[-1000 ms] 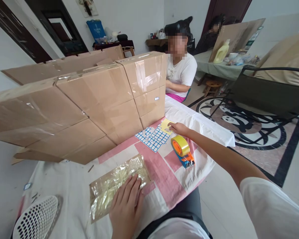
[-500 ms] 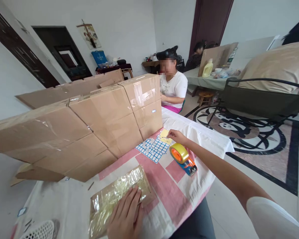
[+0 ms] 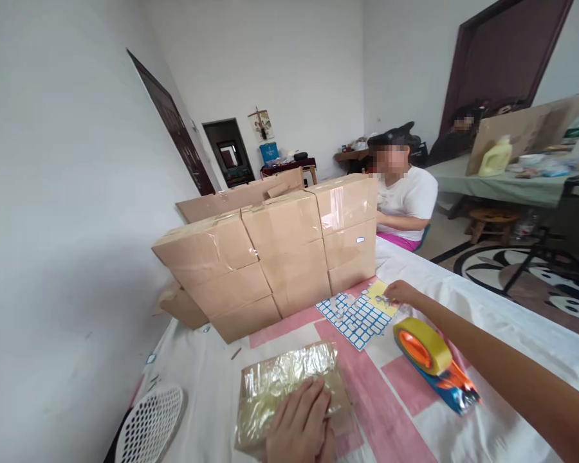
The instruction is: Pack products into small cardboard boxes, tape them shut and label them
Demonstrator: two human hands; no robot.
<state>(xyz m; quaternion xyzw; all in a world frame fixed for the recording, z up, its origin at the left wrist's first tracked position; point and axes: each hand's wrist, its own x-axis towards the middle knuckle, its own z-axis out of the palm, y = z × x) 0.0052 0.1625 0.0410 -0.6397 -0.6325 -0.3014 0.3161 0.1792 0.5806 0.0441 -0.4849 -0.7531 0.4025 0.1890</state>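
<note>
My left hand lies with its fingers stretched out on a flat cardboard package wrapped in shiny clear tape. Farther off to the right, the fingers of my right hand are pinched together at the edge of a yellow paper. Something small and greyish shows at the fingertips, too small to name. Beside that paper lies a sheet of blue-edged labels with small pale scraps on it. A tape dispenser with a yellowish roll rests near my right forearm.
A wall of taped cardboard boxes stands along the far side of the cloth-covered table. A white perforated basket is at the left. Behind the boxes sits a person in a white shirt; another table stands to the right.
The view has swung to the left, so everything appears farther right. My left hand is still on the package, and my right hand is still pinched beside the yellow paper.
</note>
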